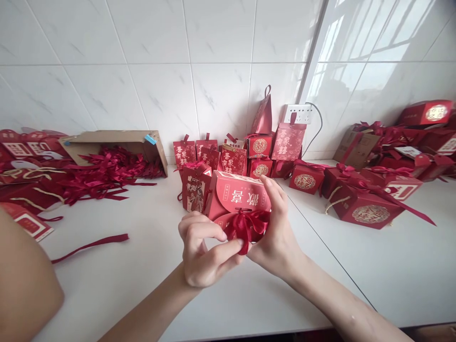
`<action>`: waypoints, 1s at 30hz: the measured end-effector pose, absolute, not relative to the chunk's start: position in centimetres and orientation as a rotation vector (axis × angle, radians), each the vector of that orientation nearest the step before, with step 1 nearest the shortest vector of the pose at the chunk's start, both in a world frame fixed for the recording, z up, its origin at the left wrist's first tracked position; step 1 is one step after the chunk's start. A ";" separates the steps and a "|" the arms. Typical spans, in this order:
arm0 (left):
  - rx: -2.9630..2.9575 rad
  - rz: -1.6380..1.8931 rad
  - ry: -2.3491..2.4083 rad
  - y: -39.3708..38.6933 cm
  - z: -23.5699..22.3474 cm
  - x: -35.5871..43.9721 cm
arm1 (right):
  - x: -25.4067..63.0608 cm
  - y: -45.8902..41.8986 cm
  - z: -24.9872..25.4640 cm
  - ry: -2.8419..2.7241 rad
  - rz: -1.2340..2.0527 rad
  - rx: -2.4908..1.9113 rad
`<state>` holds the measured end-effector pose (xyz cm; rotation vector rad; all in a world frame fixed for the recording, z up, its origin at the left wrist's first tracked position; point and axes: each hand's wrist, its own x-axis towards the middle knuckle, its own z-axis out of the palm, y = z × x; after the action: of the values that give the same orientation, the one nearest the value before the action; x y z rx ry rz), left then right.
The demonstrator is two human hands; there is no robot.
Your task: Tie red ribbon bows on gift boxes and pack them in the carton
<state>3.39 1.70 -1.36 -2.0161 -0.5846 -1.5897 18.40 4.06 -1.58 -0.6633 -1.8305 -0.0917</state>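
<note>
A red gift box (pixel 223 192) with light printed characters is held up at the middle of the view, tilted toward me. On its near side sits a dark red satin ribbon bow (pixel 245 223). My right hand (pixel 276 228) wraps the right side of the box, thumb on its upper edge. Fingers of my left hand (pixel 208 249) are closed on the ribbon at the lower part of the bow. Just behind the box's left side stands a red box with a printed picture (pixel 195 192).
At the left, a cardboard box (pixel 117 137) on its side spills loose ribbons (pixel 103 173). One ribbon strip (pixel 92 247) lies nearer me. Finished-looking red boxes (pixel 366 199) stand at right, more along the wall (pixel 213 99). A power strip (pixel 298 114) is behind. Someone's bare arm (pixel 28 280) enters at left.
</note>
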 end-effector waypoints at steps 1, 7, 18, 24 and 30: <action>-2.018 -1.589 -0.585 1.7 -1.4 3.4 | 18.4 4.1 -1.6 -1.835 -0.092 -0.657; -1.998 -1.643 -0.631 1.7 -1.5 3.5 | 18.3 3.9 -1.5 -1.844 -0.017 -0.681; -1.964 -1.640 -0.657 1.7 -1.5 3.6 | 18.3 3.8 -1.2 -1.890 0.041 -0.654; -1.969 -1.614 -0.654 1.7 -1.5 3.5 | 18.4 3.8 -1.1 -1.882 0.050 -0.661; -1.975 -1.667 -0.654 1.5 -1.8 3.7 | 18.3 3.7 -1.4 -1.877 0.042 -0.654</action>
<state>3.72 1.54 -1.79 -1.9747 -0.6537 -1.6672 18.26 3.71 -1.39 -0.6543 -1.8765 0.0425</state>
